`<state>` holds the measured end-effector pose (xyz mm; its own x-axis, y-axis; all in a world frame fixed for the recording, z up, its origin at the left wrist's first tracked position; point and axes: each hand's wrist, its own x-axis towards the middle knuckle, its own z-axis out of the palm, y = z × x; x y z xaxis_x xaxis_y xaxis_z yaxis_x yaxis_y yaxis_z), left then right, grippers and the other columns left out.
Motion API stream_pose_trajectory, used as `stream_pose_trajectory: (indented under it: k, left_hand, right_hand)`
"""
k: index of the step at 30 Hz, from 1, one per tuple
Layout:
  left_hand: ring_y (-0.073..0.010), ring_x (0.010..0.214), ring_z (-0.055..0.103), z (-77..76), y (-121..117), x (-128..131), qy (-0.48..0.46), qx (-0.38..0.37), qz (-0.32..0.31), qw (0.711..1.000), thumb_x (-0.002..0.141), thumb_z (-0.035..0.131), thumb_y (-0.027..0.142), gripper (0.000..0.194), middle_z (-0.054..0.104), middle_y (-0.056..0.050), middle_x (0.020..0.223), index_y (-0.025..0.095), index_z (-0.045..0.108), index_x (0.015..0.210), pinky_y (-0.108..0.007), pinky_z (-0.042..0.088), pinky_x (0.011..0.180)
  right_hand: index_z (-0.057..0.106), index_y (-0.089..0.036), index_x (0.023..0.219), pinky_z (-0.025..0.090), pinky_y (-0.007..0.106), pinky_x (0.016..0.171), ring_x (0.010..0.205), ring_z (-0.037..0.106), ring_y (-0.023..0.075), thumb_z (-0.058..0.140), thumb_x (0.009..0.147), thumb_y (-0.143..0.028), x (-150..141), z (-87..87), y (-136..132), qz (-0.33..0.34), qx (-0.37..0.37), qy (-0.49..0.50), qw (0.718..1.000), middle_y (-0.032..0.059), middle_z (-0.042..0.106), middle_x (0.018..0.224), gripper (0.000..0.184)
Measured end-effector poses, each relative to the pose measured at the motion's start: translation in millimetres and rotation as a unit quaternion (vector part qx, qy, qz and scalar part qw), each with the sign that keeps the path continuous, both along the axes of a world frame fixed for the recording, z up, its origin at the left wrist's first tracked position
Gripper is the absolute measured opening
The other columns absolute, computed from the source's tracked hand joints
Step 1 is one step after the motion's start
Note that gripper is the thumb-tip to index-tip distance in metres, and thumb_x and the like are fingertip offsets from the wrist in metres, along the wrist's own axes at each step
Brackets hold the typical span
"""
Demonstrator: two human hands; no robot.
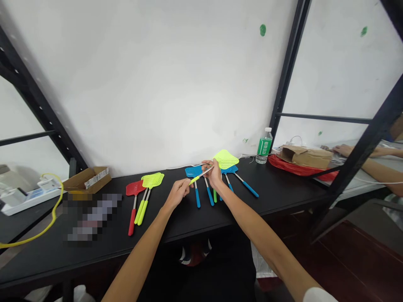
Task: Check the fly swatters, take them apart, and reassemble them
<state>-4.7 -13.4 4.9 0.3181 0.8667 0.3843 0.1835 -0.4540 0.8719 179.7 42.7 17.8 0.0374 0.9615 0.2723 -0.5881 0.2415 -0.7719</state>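
Observation:
Both my hands hold one yellow fly swatter (226, 159) above the black table, its head up to the right. My left hand (179, 193) is closed round the yellow handle. My right hand (215, 174) grips the metal shaft just below the head. Beneath and behind my hands lie several blue fly swatters (197, 197), their handles toward me. A green handle (215, 196) shows among them, with its upper part hidden by my right hand. To the left, a red fly swatter (134, 188) lies beside overlapping yellow fly swatters (153, 180).
An open cardboard box (86, 179) and a white power strip (28, 200) with a yellow cable (54, 212) are at left. A water bottle (265, 147) stands by the right post. Beyond it are a red bag (291, 167), another carton (305, 157) and another person's arms (384, 167).

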Motion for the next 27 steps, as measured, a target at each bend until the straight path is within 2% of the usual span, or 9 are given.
stream_pose_trajectory:
  k: [5, 8, 11, 13, 15, 19, 21, 24, 27]
  left_hand:
    - [-0.0100, 0.045, 0.040, 7.0, 0, -6, -0.007, -0.054, -0.050, 0.997, 0.087, 0.055, 0.051, 0.045, 0.050, 0.003, 0.051, 0.013, 0.067, 0.108, -0.023, 0.029, 0.046]
    - [-0.0104, 0.047, 0.044, 6.1, -1, -7, 0.000, -0.066, -0.045, 0.997, 0.084, 0.060, 0.050, 0.047, 0.053, 0.003, 0.053, 0.013, 0.068, 0.112, -0.023, 0.032, 0.048]
    - [-0.0097, 0.047, 0.043, 3.6, -3, -5, 0.040, -0.063, -0.040, 0.996, 0.082, 0.065, 0.051, 0.048, 0.055, 0.002, 0.054, 0.013, 0.069, 0.111, -0.022, 0.030, 0.048]
    - [-0.0093, 0.045, 0.041, 2.4, -3, -3, 0.058, -0.047, -0.025, 0.997, 0.082, 0.064, 0.052, 0.045, 0.054, 0.002, 0.052, 0.013, 0.070, 0.104, -0.022, 0.029, 0.047]
    - [-0.0096, 0.045, 0.041, 1.8, -2, -4, 0.053, -0.022, 0.003, 0.998, 0.084, 0.062, 0.052, 0.044, 0.052, 0.004, 0.051, 0.013, 0.069, 0.105, -0.023, 0.031, 0.049]
    - [-0.0115, 0.048, 0.043, 0.7, 3, -10, 0.027, 0.037, 0.082, 0.996, 0.087, 0.058, 0.045, 0.047, 0.047, 0.008, 0.051, 0.017, 0.059, 0.124, -0.023, 0.033, 0.053]
    - [-0.0131, 0.051, 0.046, -0.2, 5, -14, 0.037, 0.060, 0.124, 0.990, 0.087, 0.056, 0.041, 0.041, 0.046, 0.007, 0.053, 0.020, 0.060, 0.121, -0.023, 0.033, 0.055]
    - [-0.0162, 0.059, 0.053, -1.6, 6, -19, 0.086, 0.072, 0.184, 0.977, 0.087, 0.052, 0.034, 0.032, 0.052, 0.004, 0.058, 0.024, 0.064, 0.115, -0.024, 0.035, 0.061]
    - [-0.0188, 0.064, 0.055, -2.5, 5, -21, 0.137, 0.051, 0.239, 0.960, 0.086, 0.050, 0.028, 0.030, 0.059, 0.002, 0.063, 0.029, 0.068, 0.110, -0.026, 0.034, 0.063]
  right_hand:
    - [0.065, -0.018, 0.083, 0.036, 0.023, 0.038, 0.038, 0.042, 0.0094, 0.043, 0.091, -0.067, 7, -0.5, 8, -0.007, -0.061, 0.008, 0.998, -0.0020, 0.055, 0.053, 0.054]
    - [0.064, -0.018, 0.084, 0.033, 0.022, 0.035, 0.034, 0.037, 0.0081, 0.049, 0.089, -0.068, 7, -2.1, 8, -0.004, -0.046, -0.010, 0.999, -0.0048, 0.050, 0.049, 0.052]
    - [0.063, -0.018, 0.089, 0.035, 0.021, 0.035, 0.036, 0.041, 0.0081, 0.055, 0.085, -0.068, 0, -3.8, 4, 0.020, -0.026, -0.047, 0.998, -0.0048, 0.054, 0.053, 0.050]
    - [0.063, -0.019, 0.092, 0.039, 0.020, 0.037, 0.042, 0.049, 0.0094, 0.060, 0.084, -0.065, -5, -3.9, 1, 0.034, -0.026, -0.072, 0.996, -0.0033, 0.059, 0.059, 0.047]
    - [0.062, -0.019, 0.094, 0.042, 0.021, 0.039, 0.047, 0.054, 0.0106, 0.065, 0.082, -0.059, -8, -3.4, -2, 0.033, -0.040, -0.094, 0.994, -0.0006, 0.064, 0.067, 0.042]
    - [0.062, -0.019, 0.103, 0.045, 0.025, 0.043, 0.054, 0.057, 0.0131, 0.067, 0.082, -0.051, 0, -3.0, -3, -0.062, -0.063, -0.151, 0.985, 0.0058, 0.070, 0.089, 0.038]
    - [0.060, -0.021, 0.116, 0.048, 0.027, 0.050, 0.064, 0.060, 0.0163, 0.063, 0.084, -0.049, 7, -3.8, -3, -0.152, -0.038, -0.217, 0.964, 0.0073, 0.069, 0.099, 0.043]
    - [0.055, -0.022, 0.131, 0.049, 0.031, 0.070, 0.084, 0.062, 0.0212, 0.053, 0.089, -0.043, 14, -6.1, -4, -0.265, 0.022, -0.355, 0.896, 0.0081, 0.068, 0.107, 0.047]
    - [0.058, -0.020, 0.130, 0.046, 0.034, 0.080, 0.095, 0.060, 0.0239, 0.047, 0.091, -0.037, 14, -9.0, -4, -0.279, 0.059, -0.466, 0.838, 0.0097, 0.066, 0.113, 0.044]
